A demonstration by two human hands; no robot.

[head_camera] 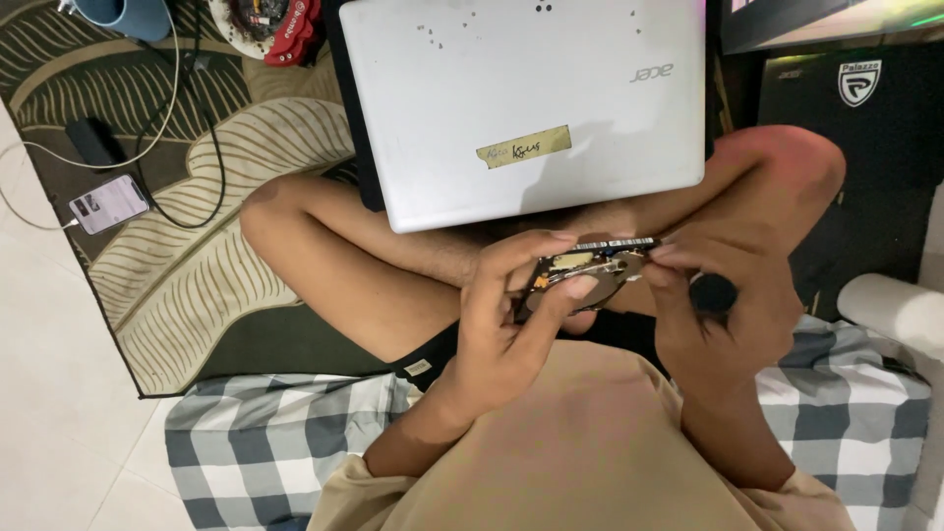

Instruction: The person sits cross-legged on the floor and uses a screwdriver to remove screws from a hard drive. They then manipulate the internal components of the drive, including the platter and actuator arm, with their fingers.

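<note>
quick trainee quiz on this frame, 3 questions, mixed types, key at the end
1. True or false: the left hand and the right hand both grip the small hard drive.
2. Multiple choice: the closed silver laptop rests on A) the tiled floor, B) the person's crossed legs, C) the checked cloth.
3. Short answer: what lies on the leaf-patterned rug at far left, with a white cable plugged into it?

Key
1. True; the left thumb lies across the drive's face.
2. B
3. A smartphone with its screen lit.
</note>
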